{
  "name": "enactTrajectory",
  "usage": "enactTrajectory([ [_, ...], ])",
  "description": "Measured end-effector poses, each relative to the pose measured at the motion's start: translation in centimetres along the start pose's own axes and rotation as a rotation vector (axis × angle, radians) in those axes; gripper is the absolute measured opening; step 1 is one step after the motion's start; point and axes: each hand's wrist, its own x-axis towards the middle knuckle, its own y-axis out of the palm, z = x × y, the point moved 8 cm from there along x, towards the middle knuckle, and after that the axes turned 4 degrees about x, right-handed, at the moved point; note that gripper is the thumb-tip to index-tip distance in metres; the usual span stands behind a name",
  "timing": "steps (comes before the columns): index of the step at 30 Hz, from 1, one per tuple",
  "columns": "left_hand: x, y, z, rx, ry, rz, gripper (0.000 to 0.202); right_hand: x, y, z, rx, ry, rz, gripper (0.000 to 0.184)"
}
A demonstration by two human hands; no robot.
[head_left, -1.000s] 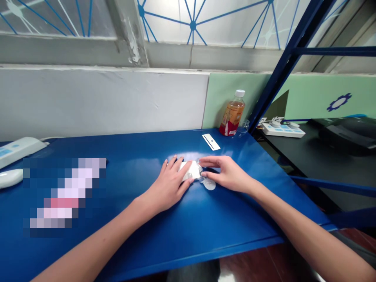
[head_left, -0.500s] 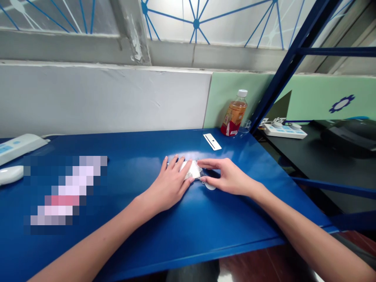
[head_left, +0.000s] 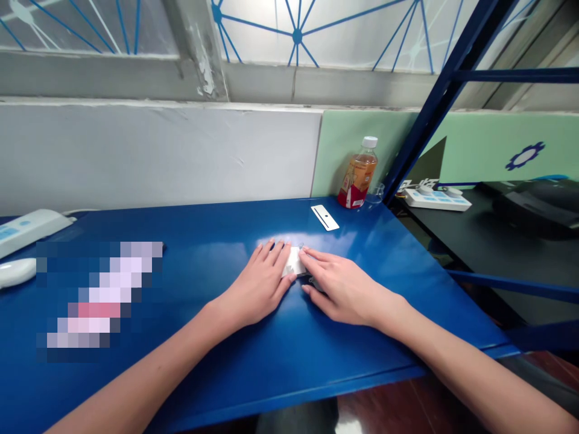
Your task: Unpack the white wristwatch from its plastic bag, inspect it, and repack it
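Note:
A small white flat piece (head_left: 294,262) with clear, shiny wrapping at its edges lies on the blue table (head_left: 217,374). My left hand (head_left: 260,280) rests over its left part, holding it down with the index finger and thumb; the other fingers stretch forward, close to the tabletop. From the right, my right hand (head_left: 341,283) reaches in, its fingertips touching the piece's right edge. The right thumb stands apart, lower and near the table. Under the right hand, the wrapping and a small round whitish thing are mostly hidden. What the piece is I cannot tell.
Behind the hands lies a white card (head_left: 324,217) with a dark stripe. A drink bottle (head_left: 358,175) stands at the back right, beside a blue metal frame (head_left: 420,126). At left are a white power strip (head_left: 34,229), a white rounded object (head_left: 17,273) and a pixelated item (head_left: 106,295).
My right hand has turned and moved slightly inward, so its fingers now lie on the piece's right edge and cover the wrapping and round thing. My left hand has stayed nearly still.

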Motion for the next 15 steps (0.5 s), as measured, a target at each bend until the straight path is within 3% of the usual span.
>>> enactTrajectory([
  [4,0.0,-0.1,-0.1,-0.012,0.005,-0.022,0.059,-0.1,-0.1,0.1,0.053,-0.008,-0.028,0.054],
  [9,0.0,-0.2,0.1,-0.058,0.013,-0.052,0.063,0.2,-0.5,-2.1,0.201,0.08,-0.172,0.035],
  [15,-0.1,-0.1,0.0,-0.092,0.036,-0.031,0.06,0.1,-2.0,-4.9,0.259,0.023,-0.362,0.04],
])
